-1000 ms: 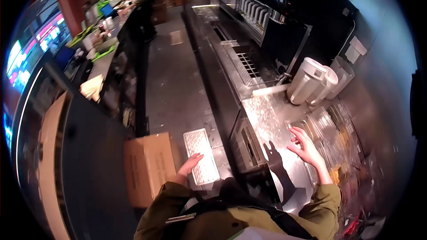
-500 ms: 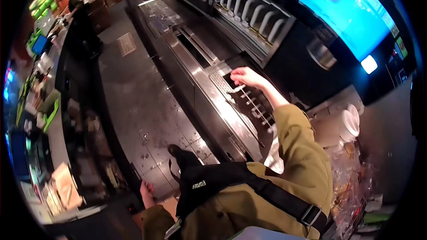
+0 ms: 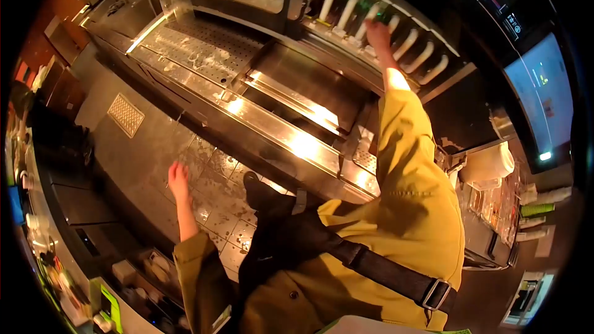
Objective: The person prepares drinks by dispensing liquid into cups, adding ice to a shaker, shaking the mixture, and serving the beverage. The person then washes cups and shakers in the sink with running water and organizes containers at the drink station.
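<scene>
My right hand (image 3: 377, 32) reaches to a row of upright containers with curved white handles, at the back of the steel counter. It overlaps one white handle (image 3: 372, 12) near the middle of the row; its fingers are dark and indistinct, so their grip on the handle cannot be made out. Another white handle (image 3: 404, 43) stands just right of the hand. My left hand (image 3: 178, 180) hangs over the tiled floor at the left, fingers loosely extended, holding nothing.
Below the row runs a steel counter (image 3: 291, 139) with a perforated drain area (image 3: 204, 40). A white tub (image 3: 489, 164) stands at right, beneath a lit screen (image 3: 538, 93). The floor (image 3: 213, 164) is wet, with a drain grate (image 3: 126, 115). Shelving lines the left.
My right hand has moved from above the counter insert to the white handles at the back. My left hand has risen and extended forward. The view has shifted, bringing the counter closer.
</scene>
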{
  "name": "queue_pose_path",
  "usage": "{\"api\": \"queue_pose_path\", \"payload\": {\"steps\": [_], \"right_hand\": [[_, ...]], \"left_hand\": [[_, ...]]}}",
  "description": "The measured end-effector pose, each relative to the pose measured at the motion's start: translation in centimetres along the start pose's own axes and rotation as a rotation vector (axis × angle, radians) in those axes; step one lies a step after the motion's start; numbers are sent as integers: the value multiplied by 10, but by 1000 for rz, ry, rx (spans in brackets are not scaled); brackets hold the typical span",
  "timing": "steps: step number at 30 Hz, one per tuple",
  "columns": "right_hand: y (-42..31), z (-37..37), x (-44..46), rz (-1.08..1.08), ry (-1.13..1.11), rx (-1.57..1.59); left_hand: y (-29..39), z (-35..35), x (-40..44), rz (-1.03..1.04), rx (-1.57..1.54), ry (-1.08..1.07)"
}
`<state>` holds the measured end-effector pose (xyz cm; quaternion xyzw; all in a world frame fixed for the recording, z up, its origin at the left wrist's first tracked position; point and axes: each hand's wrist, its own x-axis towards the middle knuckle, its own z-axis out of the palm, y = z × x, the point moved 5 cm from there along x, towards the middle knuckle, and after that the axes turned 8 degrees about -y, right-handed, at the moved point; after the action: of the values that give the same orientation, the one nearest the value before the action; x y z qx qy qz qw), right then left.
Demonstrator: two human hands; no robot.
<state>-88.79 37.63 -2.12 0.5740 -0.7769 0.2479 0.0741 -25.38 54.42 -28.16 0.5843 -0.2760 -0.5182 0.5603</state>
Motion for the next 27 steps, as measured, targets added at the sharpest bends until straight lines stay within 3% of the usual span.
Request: {"api": "queue_pose_path", "payload": {"steps": [1, 2, 3, 4, 5, 7, 8, 9, 10, 12, 15, 16, 18, 21, 22, 23, 24, 25, 27], "right_hand": [[-10, 3, 0, 126, 44, -11], [-20, 11, -14, 263, 71, -16], [-28, 15, -23, 390, 117, -28], [-37, 35, -49, 380, 40, -88], [-48, 65, -81, 476, -190, -127], [-37, 177, -156, 337, -458, 36], [-70, 197, -188, 122, -806, 66], [-84, 199, -211, 189, -853, 27], [-78, 220, -226, 116, -682, -81], [-93, 216, -234, 110, -579, -219], [-83, 218, -237, 435, -706, -67], [-83, 215, -241, 484, -764, -91], [-94, 206, -242, 516, -897, 135], [-98, 171, -191, 425, -863, -94], [-65, 166, -168, 529, -512, -100], [-70, 132, -128, 572, -626, -277], [-69, 94, -88, 367, 29, -111], [-79, 51, -57, 472, 310, 74], [-104, -2, -7, 376, 473, -34]], "left_hand": [[12, 35, 29, 92, 67, -151], [45, 75, 32, 181, 340, -211], [60, 110, 39, 255, 356, -395], [60, 125, 54, 276, 355, -491], [75, 137, 57, 228, 344, -512], [81, 134, 91, 169, 402, -472], [87, 127, 107, 151, 434, -459], [92, 119, 128, 177, 481, -423], [94, 111, 152, 206, 528, -393], [115, 108, 185, 322, 605, -338], [104, 137, 231, 419, 551, -399], [112, 160, 226, 287, 439, -451], [113, 187, 236, 374, 498, -509], [122, 221, 242, 314, 458, -687], [124, 224, 243, 267, 457, -723], [129, 225, 244, 218, 460, -757], [131, 226, 247, 170, 465, -787], [130, 224, 251, 172, 429, -782], [131, 213, 257, 151, 455, -745]]}}
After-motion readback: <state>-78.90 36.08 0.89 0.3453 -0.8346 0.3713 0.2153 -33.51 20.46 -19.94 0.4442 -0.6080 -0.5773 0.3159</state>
